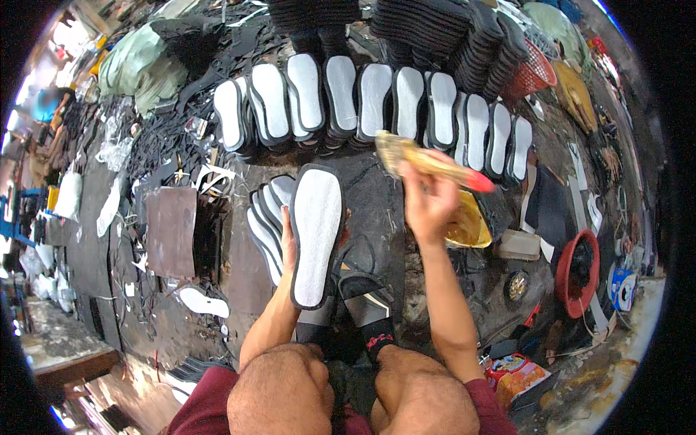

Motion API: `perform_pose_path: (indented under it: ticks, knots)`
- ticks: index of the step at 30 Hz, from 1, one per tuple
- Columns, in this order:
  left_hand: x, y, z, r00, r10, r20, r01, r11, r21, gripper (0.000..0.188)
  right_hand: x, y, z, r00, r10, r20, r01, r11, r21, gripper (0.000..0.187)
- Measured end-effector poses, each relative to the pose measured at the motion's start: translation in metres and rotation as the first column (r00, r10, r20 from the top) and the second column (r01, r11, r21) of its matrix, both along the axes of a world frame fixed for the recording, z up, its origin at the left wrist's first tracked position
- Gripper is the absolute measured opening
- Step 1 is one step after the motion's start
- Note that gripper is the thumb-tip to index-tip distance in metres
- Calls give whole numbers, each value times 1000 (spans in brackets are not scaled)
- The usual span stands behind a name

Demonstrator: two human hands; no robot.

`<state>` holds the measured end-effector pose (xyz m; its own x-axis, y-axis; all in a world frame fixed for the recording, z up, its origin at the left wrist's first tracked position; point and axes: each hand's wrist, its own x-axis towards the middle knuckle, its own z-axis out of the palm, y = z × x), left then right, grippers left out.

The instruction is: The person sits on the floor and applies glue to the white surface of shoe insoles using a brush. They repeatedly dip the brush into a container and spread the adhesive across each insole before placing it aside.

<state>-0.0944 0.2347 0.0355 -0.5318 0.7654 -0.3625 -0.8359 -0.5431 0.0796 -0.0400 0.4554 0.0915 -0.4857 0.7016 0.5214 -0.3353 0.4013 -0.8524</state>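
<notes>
My left hand grips a black shoe sole with a white top face, holding it up in front of my knees. Some of its fingers are hidden behind the sole. In my right hand is a brush with pale, matted bristles and a red handle end, raised to the right of the sole and slightly blurred. Below that hand sits a yellow glue bowl. A fanned pile of similar white-faced soles lies just left of the held one.
A curved row of white-faced sole stacks stands ahead, with tall piles of black soles behind. A brown board and a loose white insole lie left. To the right are a red basin and a grey block.
</notes>
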Motion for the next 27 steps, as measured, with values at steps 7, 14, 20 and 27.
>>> perform_pose_path:
  ticks: [7, 14, 20, 27]
  knots:
    - [14, 16, -5, 976, -69, -205, 49, 994, -99, 86, 51, -23, 32, 959, 176, 223, -222, 954, 201, 22]
    - [17, 17, -4, 969, -59, -239, 25, 989, -144, 80, 7, -21, -3, 949, -50, 310, -16, 978, 207, 26]
    - [-4, 7, -33, 980, -151, -131, 129, 978, -161, 102, 78, -2, -11, 988, 26, 154, 15, 965, -260, 33]
    - [-70, 91, 8, 967, -56, -249, 77, 994, 74, 123, 149, 32, -10, 927, -250, 278, 323, 910, -258, 37]
